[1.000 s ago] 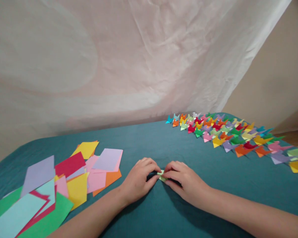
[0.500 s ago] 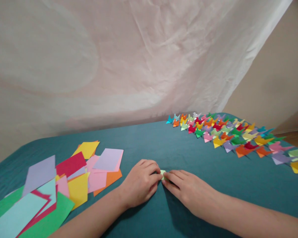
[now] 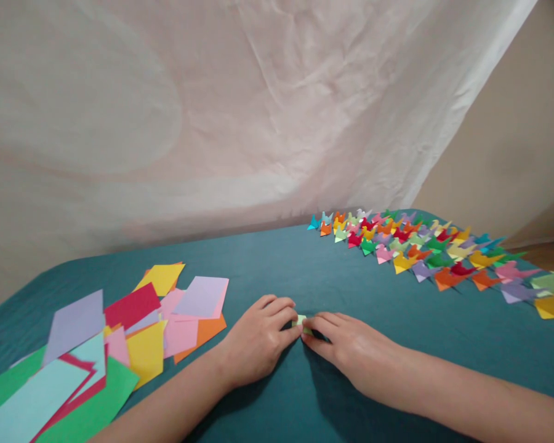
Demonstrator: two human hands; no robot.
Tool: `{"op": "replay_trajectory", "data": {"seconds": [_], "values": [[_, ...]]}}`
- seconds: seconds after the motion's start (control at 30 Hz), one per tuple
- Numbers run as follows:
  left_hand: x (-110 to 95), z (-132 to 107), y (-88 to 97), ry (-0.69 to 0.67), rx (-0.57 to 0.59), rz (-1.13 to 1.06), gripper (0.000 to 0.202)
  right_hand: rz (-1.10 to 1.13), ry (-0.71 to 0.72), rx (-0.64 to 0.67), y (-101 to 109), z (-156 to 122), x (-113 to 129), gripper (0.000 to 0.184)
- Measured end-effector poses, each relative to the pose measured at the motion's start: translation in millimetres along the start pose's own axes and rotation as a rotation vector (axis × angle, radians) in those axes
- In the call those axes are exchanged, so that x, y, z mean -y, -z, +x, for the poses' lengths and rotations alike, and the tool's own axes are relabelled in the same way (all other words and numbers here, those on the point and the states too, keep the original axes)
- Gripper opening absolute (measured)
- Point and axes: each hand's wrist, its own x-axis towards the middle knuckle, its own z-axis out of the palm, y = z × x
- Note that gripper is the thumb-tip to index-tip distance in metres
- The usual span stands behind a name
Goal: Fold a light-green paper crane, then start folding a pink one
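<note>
Between my two hands, near the middle of the table, is a small light green piece of folded paper [image 3: 298, 320]. My left hand [image 3: 264, 332] pinches its left side, thumb and fingers closed on it. From the other side my right hand [image 3: 346, 344] has its thumb and fingertips closed on the right end. Fingers cover most of the paper, so its full shape is hidden. Both hands rest low over the dark teal cloth [image 3: 258, 264].
Loose sheets of coloured paper [image 3: 145, 354] lie overlapping on the left. Rows of small folded paper birds [image 3: 410, 246] in many colours stand at the right and back right. A pale hanging cloth [image 3: 240, 123] forms the backdrop behind the table.
My fingers have shifted slightly on the light green paper, and a bit more of its upper edge shows to the left. The sheets and birds have stayed in place.
</note>
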Motion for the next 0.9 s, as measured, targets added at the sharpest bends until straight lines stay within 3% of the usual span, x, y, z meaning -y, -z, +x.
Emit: {"op": "replay_trajectory", "data": {"seconds": [0.13,0.3,0.57,0.9], "values": [[0,0,0.5,0.008,0.007,-0.003,0.024,0.055,-0.021,0.096,11,0,1,0.034],[2,0,0.9,0.004,0.011,-0.005,0.026,0.151,-0.019,0.104,18,-3,0,0.038],[3,0,0.5,0.02,0.016,-0.018,0.024,0.206,0.048,0.118,18,-6,-10,0.038],[2,-1,-1.5,0.019,0.018,-0.05,0.026,0.268,0.063,0.164,19,-12,-20,0.054]]}}
